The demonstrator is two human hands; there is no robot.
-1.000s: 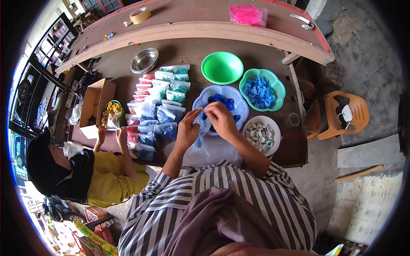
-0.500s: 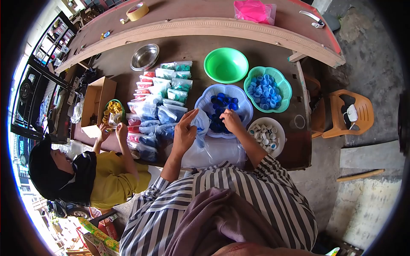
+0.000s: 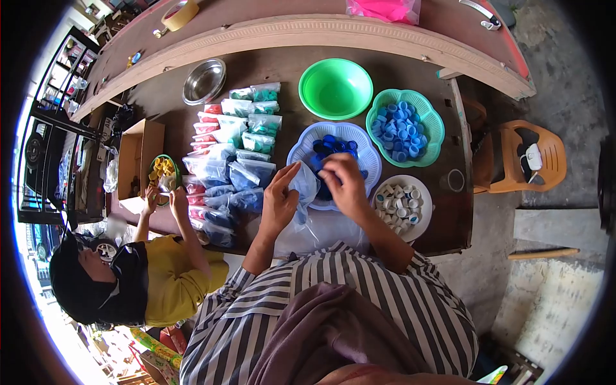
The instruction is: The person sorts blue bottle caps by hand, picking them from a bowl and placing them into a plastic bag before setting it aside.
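Observation:
My left hand (image 3: 280, 200) grips a clear plastic bag (image 3: 307, 183) by its upper edge; something blue shows through the film. Close beside the bag, my right hand (image 3: 346, 187) hovers over a periwinkle plastic basket (image 3: 367, 151) with its fingers bent together. What they hold, if anything, is hidden. Dark blue bottle caps (image 3: 333, 146) lie in that basket, partly covered by my right hand. Flat clear bags (image 3: 327, 228) are stacked at the table edge under my wrists.
Filled bags (image 3: 247, 173) lie in rows to the left. Around stand a green bowl (image 3: 337, 90), a teal basket (image 3: 436, 131) of light blue caps, a white bowl (image 3: 423, 224) of white caps and a steel bowl (image 3: 204, 82). A co-worker (image 3: 173, 269) handles yellow pieces at left.
My right hand has risen from the dark blue caps and moved toward the bag's mouth. My left hand keeps its hold on the bag. The camera view has shifted slightly.

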